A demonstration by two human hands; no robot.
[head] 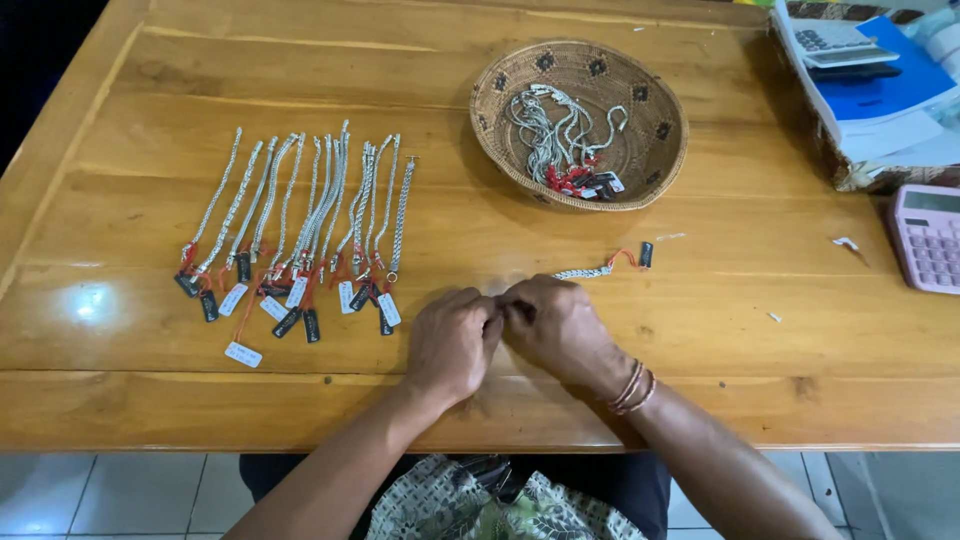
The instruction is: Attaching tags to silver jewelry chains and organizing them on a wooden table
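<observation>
Both hands, left hand (pixel 452 340) and right hand (pixel 555 325), pinch one end of a silver bracelet (pixel 585 272); it trails up-right toward the basket (pixel 500 110).

One woven basket (pixel 655 150) and one pink calculator (pixel 928 238) lie beyond the hands; roughly a dozen tagged silver chains (pixel 300 215) lie to their left.

Looks like a small jewellery shop's work desk: a wide wooden table (pixel 700 260), a row of silver chains (pixel 300 215) laid out with price tags and red strings, more chains heaped in a woven basket (pixel 660 130). A pink calculator (pixel 928 238) and a stack of papers and booklets (pixel 880 90) sit at the table's right end.
</observation>
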